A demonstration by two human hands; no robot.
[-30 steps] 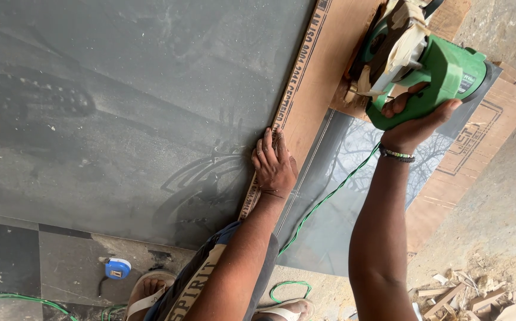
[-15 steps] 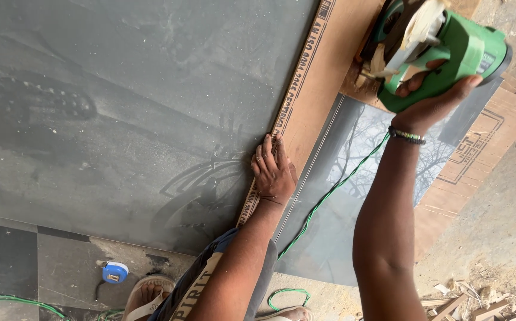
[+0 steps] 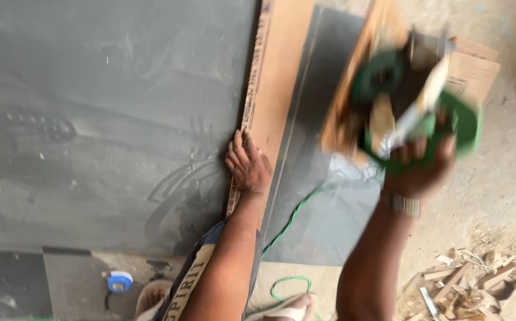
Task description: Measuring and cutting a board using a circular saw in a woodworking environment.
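The right hand [image 3: 419, 169] is closed around the handle of a green power saw [image 3: 412, 107] — blurred, lifted above the brown board [image 3: 281, 77]. The left hand [image 3: 248, 165] lies flat, fingers spread, on the edge of the large grey sheet [image 3: 109, 119]. A green cord [image 3: 290, 223] trails below; wood scraps [image 3: 472, 285] litter the floor — right.

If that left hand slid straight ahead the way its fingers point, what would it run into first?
Nothing soon: the left hand lies flat on the edge of the big grey board, fingers pointing along it. The edge looks free up to the picture's top.
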